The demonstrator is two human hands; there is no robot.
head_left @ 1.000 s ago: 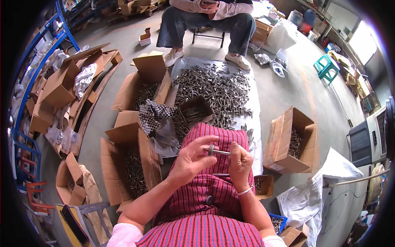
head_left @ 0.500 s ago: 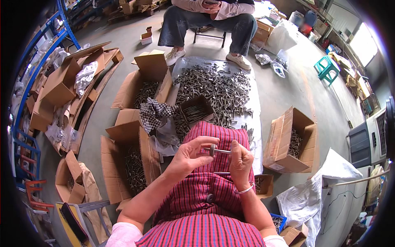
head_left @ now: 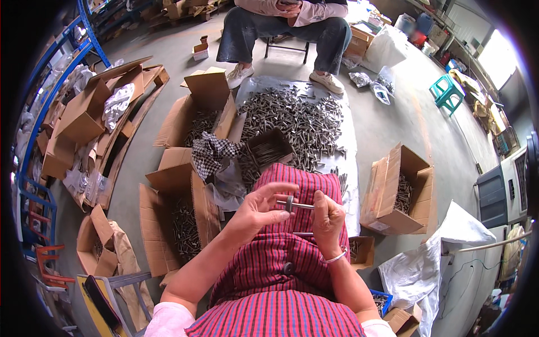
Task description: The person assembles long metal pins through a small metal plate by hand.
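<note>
My right hand (head_left: 327, 217) pinches a long metal bolt (head_left: 302, 205) held level over my lap. On the bolt's left part sits a small dark nut (head_left: 289, 203), with the fingertips of my left hand (head_left: 257, 210) around it. A second bolt (head_left: 303, 233) lies on the red striped apron (head_left: 286, 264) just below my hands. Beyond my knees, a big heap of loose metal bolts (head_left: 297, 121) covers a white sheet (head_left: 352, 185) on the floor. A small open box of bolts (head_left: 269, 149) stands at its near edge.
Open cardboard boxes of bolts stand to the left (head_left: 193, 126), lower left (head_left: 179, 224) and right (head_left: 401, 194). A checked cloth (head_left: 210, 153) lies beside the heap. Another person sits on a stool (head_left: 286, 25) beyond the heap. Flattened cartons (head_left: 84, 121) pile at far left.
My left hand has shifted a little along the bolt, its fingers turning at the nut. The right hand keeps its hold almost unmoved.
</note>
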